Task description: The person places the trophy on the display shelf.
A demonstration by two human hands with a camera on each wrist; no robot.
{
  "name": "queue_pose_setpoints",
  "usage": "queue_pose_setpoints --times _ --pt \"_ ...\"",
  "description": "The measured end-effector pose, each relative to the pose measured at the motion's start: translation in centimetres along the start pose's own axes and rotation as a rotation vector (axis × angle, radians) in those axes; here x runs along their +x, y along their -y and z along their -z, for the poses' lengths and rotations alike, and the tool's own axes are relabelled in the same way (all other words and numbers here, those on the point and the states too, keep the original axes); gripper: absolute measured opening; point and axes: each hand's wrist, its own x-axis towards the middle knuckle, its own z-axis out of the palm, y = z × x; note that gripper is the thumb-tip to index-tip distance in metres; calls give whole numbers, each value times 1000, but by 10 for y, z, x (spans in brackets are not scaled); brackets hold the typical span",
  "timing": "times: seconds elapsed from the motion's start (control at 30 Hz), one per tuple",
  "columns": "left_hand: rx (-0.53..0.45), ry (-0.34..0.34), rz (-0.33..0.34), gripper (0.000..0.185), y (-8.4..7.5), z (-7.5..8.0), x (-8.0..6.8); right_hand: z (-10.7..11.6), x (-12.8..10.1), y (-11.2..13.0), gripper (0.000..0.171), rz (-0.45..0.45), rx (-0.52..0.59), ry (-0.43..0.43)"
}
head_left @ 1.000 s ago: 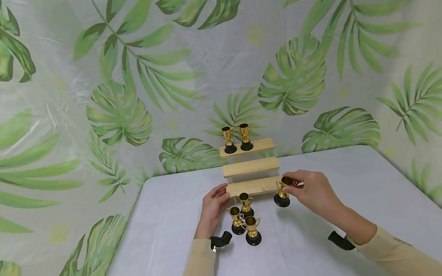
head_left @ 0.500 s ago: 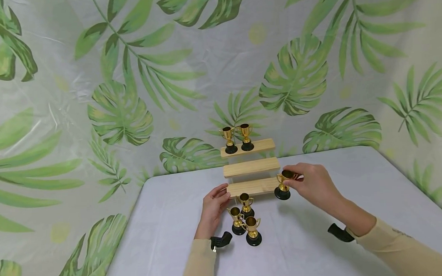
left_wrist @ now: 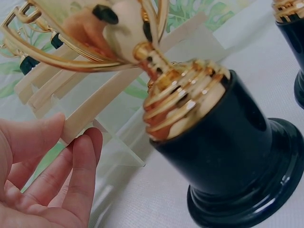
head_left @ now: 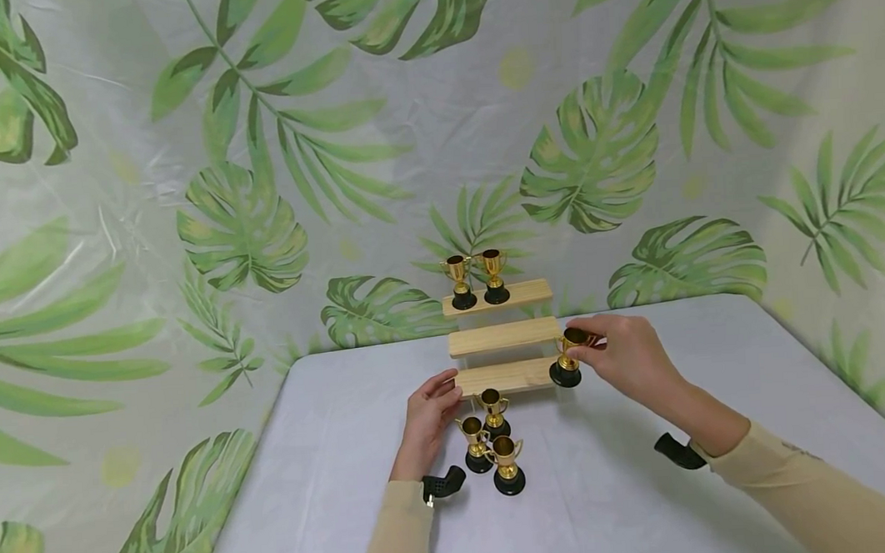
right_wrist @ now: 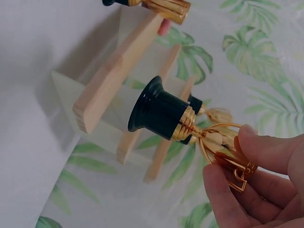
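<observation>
The table, under a pale cloth, carries a three-tier wooden stand at its far middle, against a leaf-print backdrop.

The right hand pinches a small gold trophy by its cup and handle between thumb and fingertips. The trophy is off the table, tilted, with its black base just at the right end of the lowest step. In the right wrist view the base hangs clear of the step's end grain and touches nothing.

The left hand lies relaxed, fingers straight and loosely together, at the left end of the lowest step. Whether the fingertips touch the wood cannot be told.

Judgement on the step in hand: the trophy should be brought upright before the base meets a board, set well in from the edge, and released only once the base sits flat. The narrow steps leave little margin, and a tilted base could tip off. The left hand is well placed to steady the stand.

The stand is the only holder present:
- Top step: two trophies at its left end.
- Middle step: bare.
- Lowest step: bare.

Three more trophies stand clustered on the table just near the stand.
</observation>
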Motion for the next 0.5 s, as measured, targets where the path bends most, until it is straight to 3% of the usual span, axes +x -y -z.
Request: queue_pose_setpoints --times 0.5 --pt "-3 -8 0 44 1 0 1 4 23 0 38 -10 -24 8"
